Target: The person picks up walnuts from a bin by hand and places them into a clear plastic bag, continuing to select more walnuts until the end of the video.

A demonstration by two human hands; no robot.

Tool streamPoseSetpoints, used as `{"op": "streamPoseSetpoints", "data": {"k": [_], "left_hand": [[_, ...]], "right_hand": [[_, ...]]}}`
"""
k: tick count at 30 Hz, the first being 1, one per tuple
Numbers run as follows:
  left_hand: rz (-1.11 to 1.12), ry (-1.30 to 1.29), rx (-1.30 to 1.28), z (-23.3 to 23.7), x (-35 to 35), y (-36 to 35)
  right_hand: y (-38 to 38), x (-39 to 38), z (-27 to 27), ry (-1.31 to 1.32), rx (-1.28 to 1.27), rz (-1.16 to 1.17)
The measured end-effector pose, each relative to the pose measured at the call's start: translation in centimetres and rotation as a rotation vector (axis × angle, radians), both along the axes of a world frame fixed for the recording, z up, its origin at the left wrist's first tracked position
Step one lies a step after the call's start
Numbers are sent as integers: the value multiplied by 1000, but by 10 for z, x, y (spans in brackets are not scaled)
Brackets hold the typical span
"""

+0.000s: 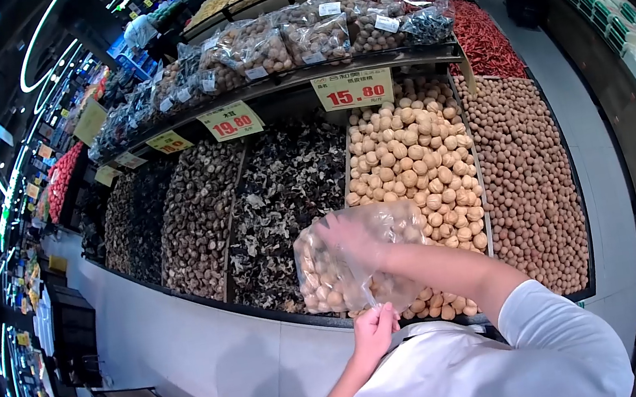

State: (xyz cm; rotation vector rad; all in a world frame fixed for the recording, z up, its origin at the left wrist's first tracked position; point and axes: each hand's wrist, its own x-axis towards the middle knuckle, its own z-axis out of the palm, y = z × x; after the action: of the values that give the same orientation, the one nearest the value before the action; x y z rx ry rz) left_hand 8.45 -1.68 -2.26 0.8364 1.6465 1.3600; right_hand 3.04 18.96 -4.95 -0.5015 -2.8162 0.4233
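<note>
A clear plastic bag [322, 280] with walnuts in its lower left part hangs over the near edge of the bins. My left hand [376, 331] is closed on the bag's gathered edge, close to my body. My right hand [347, 237] is in the upper part of the bag, seen hazily through the plastic. Its fingers look stretched out, pointing up and left, with nothing seen held in them. Beneath and behind the bag lies a bin of loose walnuts [411, 160], pale tan and round.
Black wood ear fungus [283, 187] fills the bin on the left, with dried mushrooms [200, 204] beyond. Smaller brown round dried goods [522, 160] lie to the right. Red dried chillies [485, 38] are behind them. A shelf of bagged goods [310, 35] and a price sign [354, 90] overhang the bins.
</note>
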Motion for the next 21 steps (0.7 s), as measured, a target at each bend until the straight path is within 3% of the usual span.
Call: {"op": "streamPoseSetpoints", "data": {"k": [13,17,21], "left_hand": [[-117,-41,54,11,-28,9],[-166,-84,55,12,-39,12],[-184,-132,92,15,-45,17]], "right_hand": [[0,-13,26,-117,-146,5],[3,-22,2,-15,-92,43],[3,-18,10,94,-112,50]]}}
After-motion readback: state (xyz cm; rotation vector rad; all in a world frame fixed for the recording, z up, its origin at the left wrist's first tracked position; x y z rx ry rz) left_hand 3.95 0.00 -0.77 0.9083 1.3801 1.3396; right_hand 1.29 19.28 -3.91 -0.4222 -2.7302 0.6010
